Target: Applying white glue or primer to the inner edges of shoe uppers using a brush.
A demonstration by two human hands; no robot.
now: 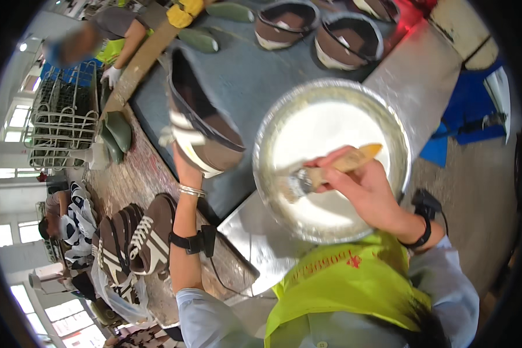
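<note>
Head view: left hand (187,169) grips a brown shoe upper (221,153), left of a basin (325,85) of white liquid (313,127); right hand (362,184) pinches a brush (356,158) over it. Brushing looks under way, held piece's coverage unclear; whether the farther uppers (330,53) are done, cannot tell

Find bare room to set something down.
Dark mat between the basin and the shoe upper in the left hand; metal sheet beyond the basin's upper right. Other uppers crowd the mat's far end; brown sneakers, the left bench.
</note>
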